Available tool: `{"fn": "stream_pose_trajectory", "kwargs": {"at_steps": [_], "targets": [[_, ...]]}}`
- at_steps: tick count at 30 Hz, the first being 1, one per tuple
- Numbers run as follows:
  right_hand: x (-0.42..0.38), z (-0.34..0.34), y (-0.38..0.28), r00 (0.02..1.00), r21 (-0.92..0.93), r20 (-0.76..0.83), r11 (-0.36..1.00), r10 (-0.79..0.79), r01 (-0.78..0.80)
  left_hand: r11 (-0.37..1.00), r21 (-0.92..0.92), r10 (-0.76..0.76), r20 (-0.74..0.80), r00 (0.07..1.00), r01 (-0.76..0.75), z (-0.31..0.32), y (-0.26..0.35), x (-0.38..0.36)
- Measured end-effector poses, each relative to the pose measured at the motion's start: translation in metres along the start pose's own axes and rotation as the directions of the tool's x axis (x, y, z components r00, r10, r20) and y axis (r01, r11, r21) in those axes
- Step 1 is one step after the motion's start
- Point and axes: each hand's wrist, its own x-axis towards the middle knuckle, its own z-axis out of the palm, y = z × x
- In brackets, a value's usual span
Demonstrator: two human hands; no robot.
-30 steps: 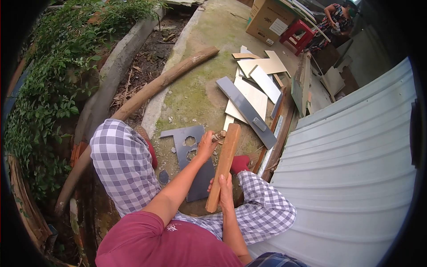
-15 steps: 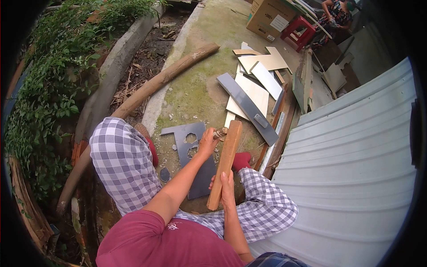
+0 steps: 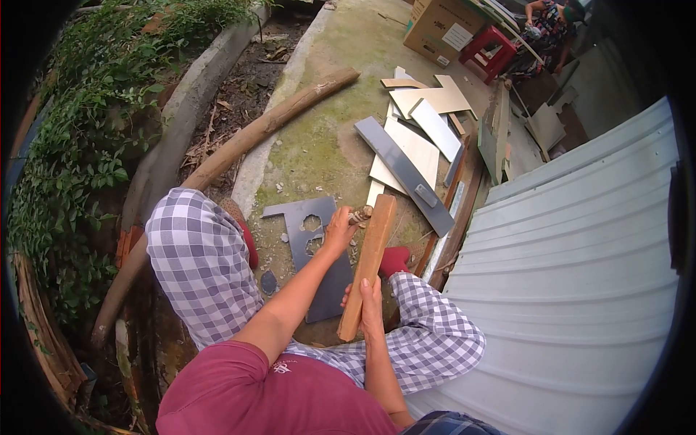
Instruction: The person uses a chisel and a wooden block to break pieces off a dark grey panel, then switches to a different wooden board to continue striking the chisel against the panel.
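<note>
I watch the right hand (image 3: pixel 370 303) grip the wooden block (image 3: pixel 367 266) near its lower end while the left hand (image 3: pixel 338 230) pinches something small and rusty, perhaps a nail (image 3: pixel 357 215), at the top. A slip risks a gashed finger, I judge.

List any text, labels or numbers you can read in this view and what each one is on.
Nothing here is legible.
White label on the cardboard box: print too small and blurred to read.
Dark mark on the box's side: blurred, unreadable.
Small white emblem on the maroon shirt: too small to read.
Wooden piece in the right hand, item at the left hand, grey panel: no text visible.
</note>
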Motion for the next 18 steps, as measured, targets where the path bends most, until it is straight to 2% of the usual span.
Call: {"fn": "stream_pose_trajectory", "kwargs": {"at_steps": [18], "targets": [[0.0007,-0.0012,0.0008,1.000,0.005,-0.010,1.000,0.012,-0.012,1.000,0.001,0.016,-0.002,1.000,-0.016,0.0006,-0.0007,0.0009]]}}
